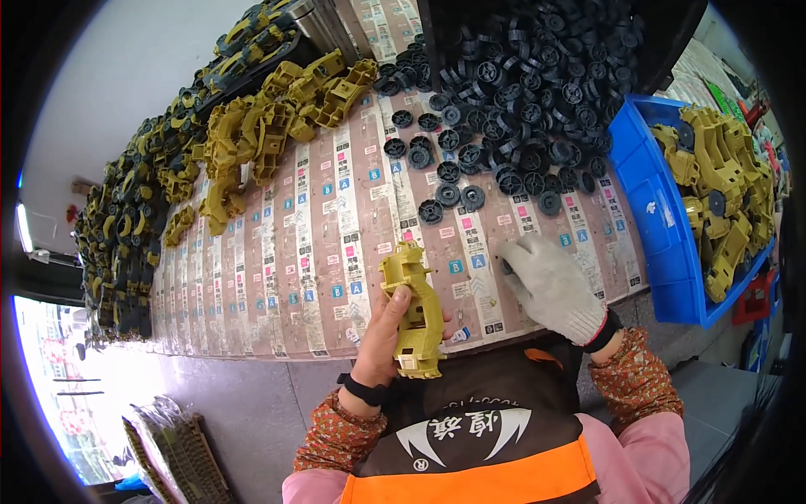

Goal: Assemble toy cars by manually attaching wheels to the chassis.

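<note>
Head view: the bare left hand is closed round the middle of a yellow car-like frame, thumb on the near face and fingers wrapped behind, holding it lengthwise at the near edge of the counter; from that frame as clock centre, the gloved right hand rests at three o'clock, fingers loosely curved over the counter, with something dark at its fingertips that may be a wheel, though I cannot tell whether it has hold of it; the step looks like fitting wheels to the frame, whose visible side shows none; the next move would seem to call for a steady left grip and a wheel lined up with the frame's side; loose black wheels lie between twelve and one o'clock, in easy reach, while the wheel heap at one o'clock spills from a black bin, overlapping enough to hamper picking; a blue bin full of yellow parts stands past the right hand, towards two o'clock; more yellow frames are heaped at ten to eleven, and a dense stack of wheeled frames banks up at nine to ten.
</note>
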A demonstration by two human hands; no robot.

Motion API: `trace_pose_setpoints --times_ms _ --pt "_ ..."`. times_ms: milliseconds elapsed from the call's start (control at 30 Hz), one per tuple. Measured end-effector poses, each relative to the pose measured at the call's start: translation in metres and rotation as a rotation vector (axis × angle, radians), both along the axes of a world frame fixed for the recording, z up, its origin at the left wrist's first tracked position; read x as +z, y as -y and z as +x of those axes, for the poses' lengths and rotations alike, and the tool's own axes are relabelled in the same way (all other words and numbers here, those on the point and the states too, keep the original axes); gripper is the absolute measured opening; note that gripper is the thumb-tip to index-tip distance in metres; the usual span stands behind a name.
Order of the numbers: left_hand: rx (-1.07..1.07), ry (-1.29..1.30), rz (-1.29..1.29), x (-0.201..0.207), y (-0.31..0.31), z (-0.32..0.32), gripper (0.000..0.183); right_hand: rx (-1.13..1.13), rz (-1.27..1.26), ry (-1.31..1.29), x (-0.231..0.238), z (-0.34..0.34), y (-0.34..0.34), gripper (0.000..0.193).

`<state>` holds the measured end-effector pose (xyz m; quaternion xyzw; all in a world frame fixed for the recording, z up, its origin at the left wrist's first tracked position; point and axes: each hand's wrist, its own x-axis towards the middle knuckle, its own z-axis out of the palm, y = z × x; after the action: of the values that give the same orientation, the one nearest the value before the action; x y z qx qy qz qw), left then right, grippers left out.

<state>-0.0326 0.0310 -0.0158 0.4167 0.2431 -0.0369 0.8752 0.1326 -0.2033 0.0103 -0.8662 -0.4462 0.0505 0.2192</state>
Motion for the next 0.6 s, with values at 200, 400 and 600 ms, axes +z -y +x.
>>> trace_pose_setpoints --times_ms 200,400,600 --pt "-0.027 0.027 0.098 -0.002 0.014 -0.005 0.058 -0.099 0.452 -0.796 0.014 -0.026 -0.017 0.040" --pt "-0.034 0.064 0.163 -0.013 0.025 -0.007 0.066 -0.222 0.668 -1.169 0.013 -0.052 -0.037 0.040" --pt "0.008 0.123 0.296 -0.013 0.032 -0.007 0.072 -0.267 0.678 -1.261 0.009 -0.055 -0.038 0.040"
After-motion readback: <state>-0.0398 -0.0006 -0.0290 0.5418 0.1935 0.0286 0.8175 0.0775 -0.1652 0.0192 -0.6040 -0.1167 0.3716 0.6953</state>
